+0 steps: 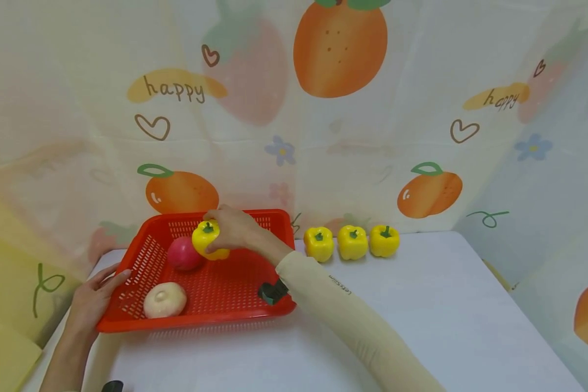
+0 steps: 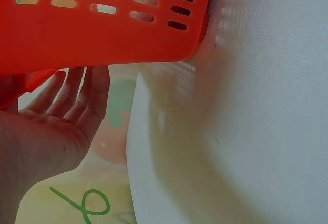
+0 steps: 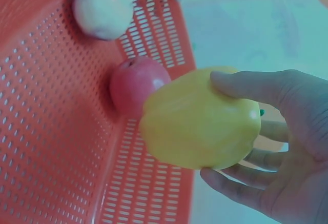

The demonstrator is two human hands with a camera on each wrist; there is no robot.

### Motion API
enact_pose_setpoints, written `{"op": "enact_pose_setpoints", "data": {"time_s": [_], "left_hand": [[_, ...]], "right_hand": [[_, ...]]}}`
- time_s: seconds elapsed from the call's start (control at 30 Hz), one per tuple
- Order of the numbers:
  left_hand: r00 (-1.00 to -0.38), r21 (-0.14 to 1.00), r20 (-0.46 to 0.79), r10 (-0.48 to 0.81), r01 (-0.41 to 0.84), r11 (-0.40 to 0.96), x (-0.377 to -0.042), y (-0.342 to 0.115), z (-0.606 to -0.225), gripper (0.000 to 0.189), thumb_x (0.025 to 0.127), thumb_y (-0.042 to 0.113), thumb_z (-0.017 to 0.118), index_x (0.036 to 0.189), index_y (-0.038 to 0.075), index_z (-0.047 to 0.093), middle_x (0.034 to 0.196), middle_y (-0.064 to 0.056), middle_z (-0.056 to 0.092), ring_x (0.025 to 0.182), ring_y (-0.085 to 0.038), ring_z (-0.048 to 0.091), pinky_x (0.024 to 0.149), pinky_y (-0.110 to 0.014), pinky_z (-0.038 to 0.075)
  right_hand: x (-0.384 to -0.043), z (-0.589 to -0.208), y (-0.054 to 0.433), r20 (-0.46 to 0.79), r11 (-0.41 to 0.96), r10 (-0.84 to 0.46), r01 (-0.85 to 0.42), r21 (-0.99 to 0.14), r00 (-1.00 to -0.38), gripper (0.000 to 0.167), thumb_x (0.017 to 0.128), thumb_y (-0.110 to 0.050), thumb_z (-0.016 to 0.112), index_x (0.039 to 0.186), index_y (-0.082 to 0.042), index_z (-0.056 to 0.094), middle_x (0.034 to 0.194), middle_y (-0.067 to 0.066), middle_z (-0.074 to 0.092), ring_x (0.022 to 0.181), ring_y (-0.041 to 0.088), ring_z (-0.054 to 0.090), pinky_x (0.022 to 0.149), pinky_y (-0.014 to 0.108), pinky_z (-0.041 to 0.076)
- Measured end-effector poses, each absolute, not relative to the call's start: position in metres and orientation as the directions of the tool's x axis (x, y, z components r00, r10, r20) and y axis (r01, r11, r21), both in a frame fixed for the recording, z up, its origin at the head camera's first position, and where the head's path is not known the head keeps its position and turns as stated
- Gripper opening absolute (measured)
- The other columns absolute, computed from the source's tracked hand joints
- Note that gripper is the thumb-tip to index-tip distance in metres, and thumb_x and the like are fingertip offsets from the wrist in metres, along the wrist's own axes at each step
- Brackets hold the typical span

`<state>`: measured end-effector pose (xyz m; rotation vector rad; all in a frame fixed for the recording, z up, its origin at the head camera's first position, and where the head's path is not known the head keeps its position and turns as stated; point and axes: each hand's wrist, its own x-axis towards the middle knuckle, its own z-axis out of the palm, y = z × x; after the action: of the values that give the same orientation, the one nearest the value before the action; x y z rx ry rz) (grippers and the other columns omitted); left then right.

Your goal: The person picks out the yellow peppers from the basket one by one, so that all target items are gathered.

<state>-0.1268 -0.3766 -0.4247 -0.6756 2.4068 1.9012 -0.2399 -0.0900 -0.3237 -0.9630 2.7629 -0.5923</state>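
In the head view my right hand (image 1: pixel 232 228) grips a yellow bell pepper (image 1: pixel 204 235) with a green stem, above the back of a red plastic basket (image 1: pixel 196 321). The right wrist view shows the thumb on one side of the pepper (image 3: pixel 200 124) and the fingers on the other. My left hand (image 1: pixel 92 302) holds the basket's left rim, its fingers (image 2: pixel 95 96) reaching behind the edge. Inside the basket lie a pinkish-red round fruit (image 1: pixel 184 253), close beside the pepper in view, and a whitish round vegetable (image 1: pixel 165 300) near the front left.
Three more yellow bell peppers (image 1: pixel 353 243) stand in a row on the white table (image 1: pixel 421 305), right of the basket. A fruit-printed cloth (image 1: pixel 323 152) hangs behind the table. The black wrist camera (image 1: pixel 273 292) of my right arm overlaps the basket's right part.
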Motion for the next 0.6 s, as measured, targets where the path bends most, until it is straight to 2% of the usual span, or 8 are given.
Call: {"op": "enact_pose_setpoints", "data": {"time_s": [0.27,0.6], "left_hand": [[-0.91,0.932,-0.25,-0.329,-0.318,0.172,-0.128,-0.377,-0.425,0.088,0.091,0.051,0.064,0.154,0.003,0.026,0.08,0.031,0.056,0.07,0.001,0.064,0.063,-0.023,0.057],[-0.906,0.929,-0.27,-0.325,-0.334,0.158,-0.127,-0.376,-0.424,0.087,0.09,0.051,0.064,0.154,0.005,0.026,0.081,0.03,0.056,0.071,0.0,0.063,0.064,-0.023,0.057]], "right_hand": [[-0.242,-0.325,-0.085,-0.022,0.704,-0.632,-0.562,-0.435,-0.775,0.067,0.079,-0.036,0.081,0.138,-0.019,0.054,0.125,-0.003,0.053,0.096,0.008,0.05,0.074,0.016,0.045],[-0.245,-0.322,-0.066,0.0,0.634,-0.693,-0.609,-0.477,-0.721,0.066,0.08,-0.031,0.08,0.138,-0.015,0.053,0.127,0.0,0.051,0.102,0.012,0.05,0.079,0.019,0.046]]}}
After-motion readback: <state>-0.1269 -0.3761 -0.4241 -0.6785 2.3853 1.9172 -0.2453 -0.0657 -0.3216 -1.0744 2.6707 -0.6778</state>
